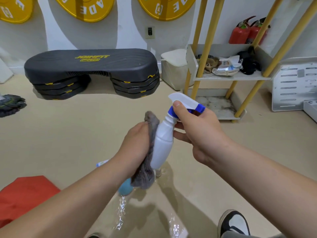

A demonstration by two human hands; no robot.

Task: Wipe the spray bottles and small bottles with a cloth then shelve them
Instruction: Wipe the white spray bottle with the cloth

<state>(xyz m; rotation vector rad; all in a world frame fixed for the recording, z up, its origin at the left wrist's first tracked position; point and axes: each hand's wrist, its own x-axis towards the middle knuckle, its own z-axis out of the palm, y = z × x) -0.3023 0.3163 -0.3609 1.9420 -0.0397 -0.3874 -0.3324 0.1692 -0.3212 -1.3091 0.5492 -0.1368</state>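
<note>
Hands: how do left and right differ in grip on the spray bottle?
The left hand presses a grey cloth against the bottle, while the right hand touches it bare. The left hand sits at the white body; the right hand is higher, at the blue neck, with its thumb on the spray head. Shared: both curl round the same bottle, which is held tilted in the air.

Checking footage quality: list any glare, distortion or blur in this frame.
Head view: glare glints off the wet floor near the shoe; the wide-angle lens stretches the forearms toward the corners; bottle and cloth look sharp.
</note>
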